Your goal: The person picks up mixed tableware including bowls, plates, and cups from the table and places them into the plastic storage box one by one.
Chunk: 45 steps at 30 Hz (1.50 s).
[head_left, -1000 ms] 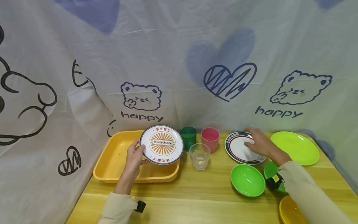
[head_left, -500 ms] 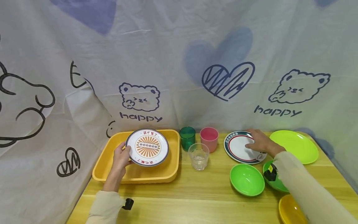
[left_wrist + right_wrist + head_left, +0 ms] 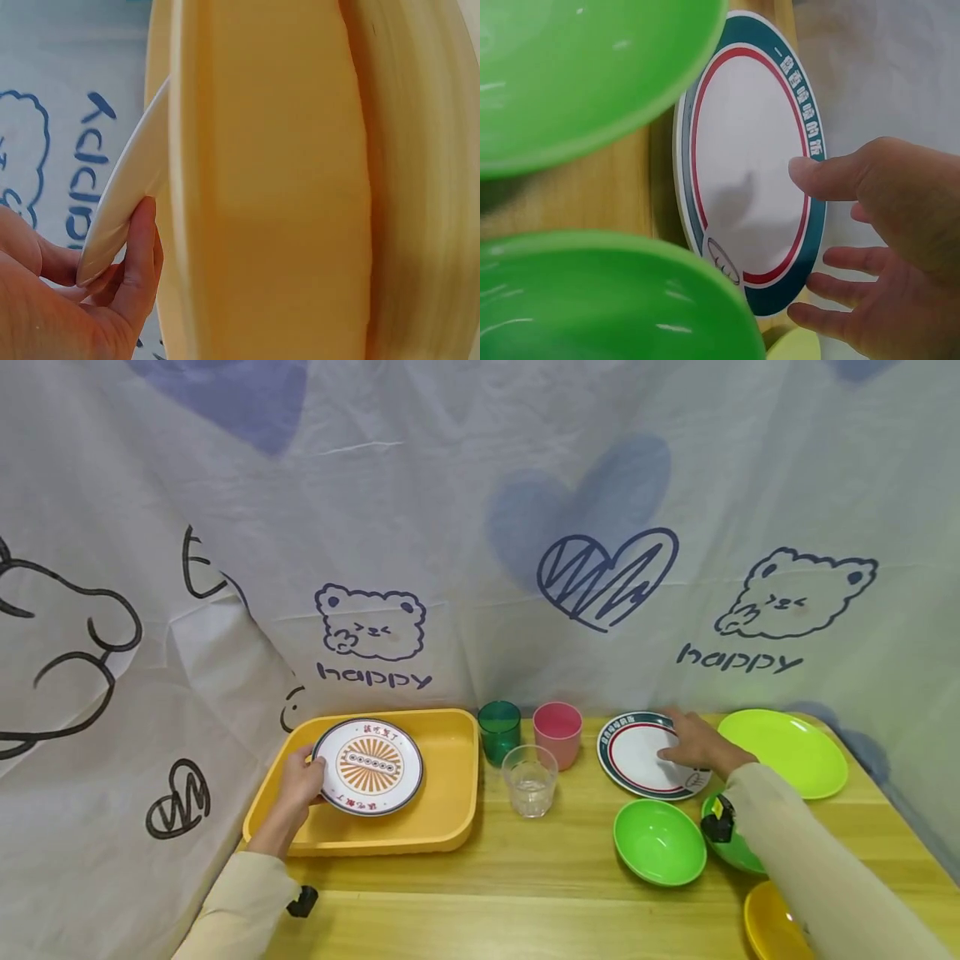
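My left hand (image 3: 298,783) pinches the left edge of a white plate (image 3: 369,767) with an orange sunburst pattern, thumb on top and fingers underneath. The plate is tilted above the left part of a yellow plastic bin (image 3: 453,756); the left wrist view shows its pale underside (image 3: 127,187) partly behind the bin's wall. On the right, my right hand (image 3: 699,743) reaches over a white plate (image 3: 637,760) with a teal rim and red ring. Its thumb is over the plate and its straight fingers (image 3: 829,289) are at the far rim; I cannot tell whether they touch.
Green (image 3: 499,735), pink (image 3: 558,739) and clear (image 3: 531,785) cups stand right of the bin. Two green bowls (image 3: 660,843) lie in front of the teal-rimmed plate, with a yellow bowl (image 3: 776,927) nearer. A lime plate (image 3: 787,756) is at far right. A cloth hangs behind the table.
My left hand has carried the sunburst plate left and lower, from the bin's right edge to over its left part. The right hand stays over the teal-rimmed plate.
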Each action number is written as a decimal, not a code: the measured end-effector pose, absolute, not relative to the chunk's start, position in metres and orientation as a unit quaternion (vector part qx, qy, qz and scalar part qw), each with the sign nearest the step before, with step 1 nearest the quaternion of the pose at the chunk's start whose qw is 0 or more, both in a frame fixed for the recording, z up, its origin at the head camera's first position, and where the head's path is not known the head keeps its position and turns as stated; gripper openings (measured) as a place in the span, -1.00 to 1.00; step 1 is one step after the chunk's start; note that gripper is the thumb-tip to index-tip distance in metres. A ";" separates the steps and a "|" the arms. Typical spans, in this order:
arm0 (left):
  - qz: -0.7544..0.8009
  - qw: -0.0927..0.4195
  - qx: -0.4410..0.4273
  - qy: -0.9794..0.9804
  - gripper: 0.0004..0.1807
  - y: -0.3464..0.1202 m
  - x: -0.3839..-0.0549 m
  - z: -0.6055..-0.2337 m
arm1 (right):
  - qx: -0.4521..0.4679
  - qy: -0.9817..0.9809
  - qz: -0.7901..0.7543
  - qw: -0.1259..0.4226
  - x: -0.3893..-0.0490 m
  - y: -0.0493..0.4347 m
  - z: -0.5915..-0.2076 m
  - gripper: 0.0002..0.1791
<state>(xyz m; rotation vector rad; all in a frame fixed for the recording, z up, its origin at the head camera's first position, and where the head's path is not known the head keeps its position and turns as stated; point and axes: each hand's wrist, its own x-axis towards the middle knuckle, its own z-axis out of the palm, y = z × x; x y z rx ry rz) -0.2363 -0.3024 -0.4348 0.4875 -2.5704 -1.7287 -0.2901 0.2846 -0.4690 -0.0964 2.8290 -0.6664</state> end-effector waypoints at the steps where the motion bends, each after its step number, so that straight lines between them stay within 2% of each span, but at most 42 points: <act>1: -0.550 0.002 0.157 -0.820 -0.42 -0.305 -0.237 -0.436 | -0.030 0.966 -0.227 0.117 -0.290 0.285 -0.470 -0.09; 14: -0.531 -0.012 0.184 -0.827 -0.40 -0.335 -0.245 -0.450 | -0.009 0.961 -0.242 0.132 -0.291 0.291 -0.472 -0.13; 22: -0.530 -0.031 0.179 -0.828 -0.39 -0.344 -0.247 -0.452 | 0.006 0.958 -0.227 0.175 -0.295 0.299 -0.476 -0.19; 26: -0.523 -0.052 0.171 -0.834 -0.42 -0.346 -0.248 -0.452 | 0.015 0.958 -0.213 0.193 -0.296 0.301 -0.476 -0.31; 33: -0.513 -0.102 0.160 -0.837 -0.49 -0.346 -0.253 -0.450 | 0.021 0.967 -0.174 0.184 -0.296 0.300 -0.474 -0.51; 41: -0.513 -0.126 0.164 -0.833 -0.73 -0.346 -0.258 -0.451 | 0.028 0.970 -0.167 0.174 -0.296 0.304 -0.480 -0.44; 45: -0.481 -0.142 0.172 -0.848 -0.74 -0.351 -0.260 -0.451 | 0.015 0.971 -0.181 0.152 -0.297 0.304 -0.471 -0.40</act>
